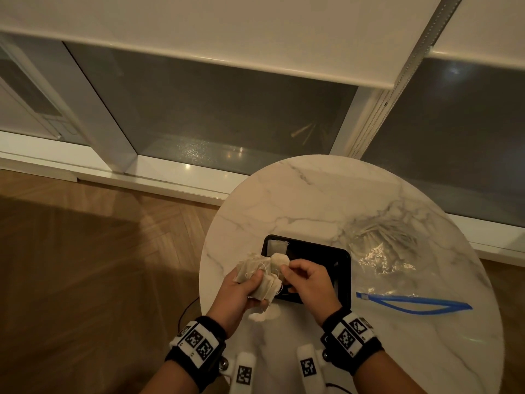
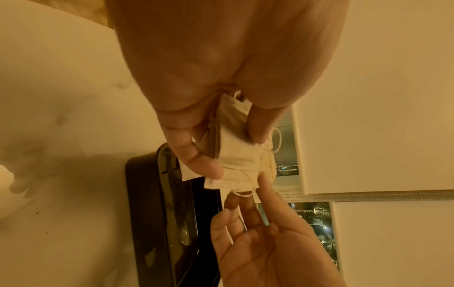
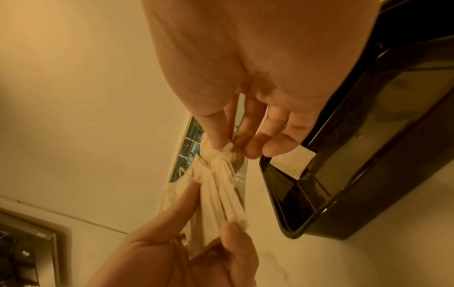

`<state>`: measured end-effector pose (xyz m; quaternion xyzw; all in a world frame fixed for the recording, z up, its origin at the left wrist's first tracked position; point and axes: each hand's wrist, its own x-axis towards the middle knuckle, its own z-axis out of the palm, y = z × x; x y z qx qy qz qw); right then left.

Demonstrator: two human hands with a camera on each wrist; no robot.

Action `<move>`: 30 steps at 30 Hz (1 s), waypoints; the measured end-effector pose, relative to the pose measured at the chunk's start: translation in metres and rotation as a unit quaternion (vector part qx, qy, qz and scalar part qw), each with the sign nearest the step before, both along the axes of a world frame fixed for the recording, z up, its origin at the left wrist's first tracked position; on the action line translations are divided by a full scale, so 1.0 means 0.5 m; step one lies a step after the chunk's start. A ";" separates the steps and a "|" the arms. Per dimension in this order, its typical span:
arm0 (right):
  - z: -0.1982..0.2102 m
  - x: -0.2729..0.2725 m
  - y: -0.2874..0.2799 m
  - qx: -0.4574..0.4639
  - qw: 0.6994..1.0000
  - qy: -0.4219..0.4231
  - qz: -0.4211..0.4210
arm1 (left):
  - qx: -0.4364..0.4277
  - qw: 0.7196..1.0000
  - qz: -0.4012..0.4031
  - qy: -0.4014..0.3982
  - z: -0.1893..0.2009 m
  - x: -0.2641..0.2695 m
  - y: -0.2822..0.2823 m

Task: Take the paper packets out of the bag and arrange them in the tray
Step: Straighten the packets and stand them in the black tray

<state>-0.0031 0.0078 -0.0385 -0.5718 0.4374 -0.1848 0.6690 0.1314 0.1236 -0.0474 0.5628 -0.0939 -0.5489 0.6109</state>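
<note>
Wrist bands (image 1: 196,344) with black-and-white markers sit closest to the lens, one on each forearm. Farthest left, the left hand (image 1: 241,291) holds a bundle of paper packets (image 1: 260,275) above the near left part of the round marble counter (image 1: 312,194), its fingers (image 2: 196,157) and thumb curled round the stack, loose strings trailing from it. Just beside it, the right hand (image 1: 308,280) pinches one packet (image 1: 279,261) at the top of the bundle between thumb and fingers (image 3: 216,136), the other fingers bent. Under and behind the right hand lies the black tray (image 1: 345,268), with a single packet (image 1: 277,247) flat in its far left corner. Right of the tray rests the clear plastic bag (image 1: 383,251), crumpled, more packets showing through it, its blue zip strip (image 1: 412,304) lying toward the near right of the counter.
</note>
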 end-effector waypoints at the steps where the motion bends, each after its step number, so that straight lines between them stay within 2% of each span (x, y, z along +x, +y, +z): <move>1: 0.000 -0.003 0.000 0.007 1.000 0.003 -0.010 | 0.001 1.000 0.003 0.000 0.001 0.000 0.002; 5: -0.002 -0.008 0.002 0.033 0.998 0.018 -0.048 | 0.007 1.000 0.022 0.007 0.004 0.003 0.008; 7: -0.003 -0.011 0.003 0.031 0.998 0.039 -0.042 | 0.015 0.998 0.055 0.014 0.000 0.017 0.014; 10: -0.009 -0.015 0.012 0.002 0.994 0.089 0.059 | 0.040 0.991 0.123 0.029 -0.015 0.052 0.031; 13: -0.026 -0.013 0.039 -0.043 0.971 0.152 0.177 | 0.064 0.986 0.151 0.036 -0.033 0.075 0.054; 16: -0.052 -0.011 0.068 -0.079 0.944 0.213 0.239 | 0.065 0.984 0.158 0.046 -0.039 0.077 0.072; 20: -0.079 -0.018 0.084 -0.072 0.915 0.285 0.275 | 0.055 0.984 0.151 0.078 -0.037 0.056 0.084; 22: -0.075 -0.018 0.078 -0.066 0.923 0.276 0.258 | 0.057 0.984 0.148 0.081 -0.040 0.045 0.085; 26: -0.035 -0.002 0.066 -0.043 0.974 0.150 0.162 | 0.048 0.988 0.131 0.065 -0.037 0.021 0.078; 30: -0.015 0.016 0.059 -0.067 0.984 0.115 0.121 | 0.017 0.992 0.102 0.076 -0.022 0.005 0.060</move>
